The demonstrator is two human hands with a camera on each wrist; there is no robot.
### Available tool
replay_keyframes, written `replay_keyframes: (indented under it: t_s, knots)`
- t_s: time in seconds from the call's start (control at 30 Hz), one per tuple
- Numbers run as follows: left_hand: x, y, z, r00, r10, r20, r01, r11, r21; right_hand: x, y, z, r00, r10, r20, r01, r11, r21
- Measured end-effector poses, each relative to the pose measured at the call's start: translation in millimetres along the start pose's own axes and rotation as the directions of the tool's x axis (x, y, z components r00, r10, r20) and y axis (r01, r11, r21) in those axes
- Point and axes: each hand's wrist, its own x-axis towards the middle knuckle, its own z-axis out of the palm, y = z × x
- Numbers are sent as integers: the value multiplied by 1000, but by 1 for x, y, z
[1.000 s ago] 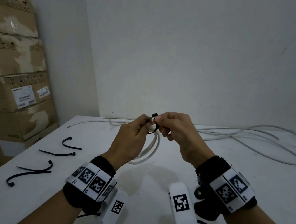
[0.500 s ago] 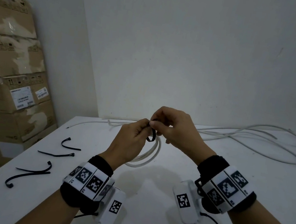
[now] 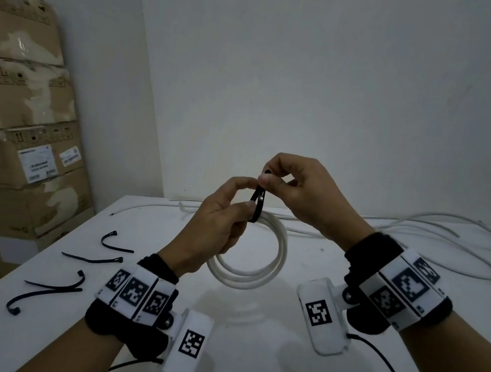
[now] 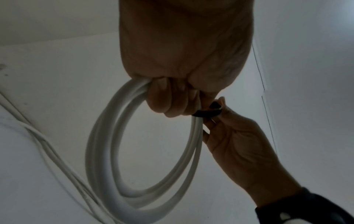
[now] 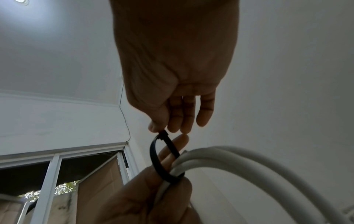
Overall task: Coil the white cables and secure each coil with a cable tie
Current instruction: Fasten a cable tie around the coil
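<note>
Standing at the left behind the white table [image 3: 242,362], a stack of cardboard boxes [image 3: 22,124] is cut off by the frame edge. Loose white cables [image 3: 441,239] lie along the table's far side, their ends hard to make out. The left hand [image 3: 215,226] grips the white cable coil [image 3: 270,263] above the table; its fingers hide the coil's top. The right hand [image 3: 304,192] pinches the end of the black cable tie [image 3: 257,203], which is looped loosely around the coil. Four spare cable ties [image 3: 91,258] lie on the table at the left.
</note>
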Motion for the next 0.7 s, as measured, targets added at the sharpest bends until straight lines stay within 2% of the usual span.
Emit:
replay_keyframes:
  t_s: [0.2, 0.3, 0.43, 0.53, 0.6, 0.7]
  knots:
    - [-1, 3, 3, 1000, -6, 28, 7, 999, -39, -5, -3, 0, 995, -78, -54, 85, 986, 143]
    - [-3, 4, 3, 998, -16, 53, 17, 1000, -23, -6, -1, -1, 996, -44, -75, 59, 977, 203]
    - [-7, 0, 4, 995, -23, 95, 24, 1000, -12, -7, -1, -1, 995, 92, -34, -84, 981, 176]
    - [-10, -2, 7, 990, -41, 134, 50, 997, -64, -8, -1, 0, 984, 179, 1, -177, 970, 165]
    - [-11, -4, 8, 987, -58, 150, 75, 991, -110, -10, 1, 2, 988, 155, -22, -151, 983, 105]
    - [-10, -8, 7, 981, -94, 167, 123, 977, -172, -9, 8, 1, 995, 51, -91, -57, 996, -66]
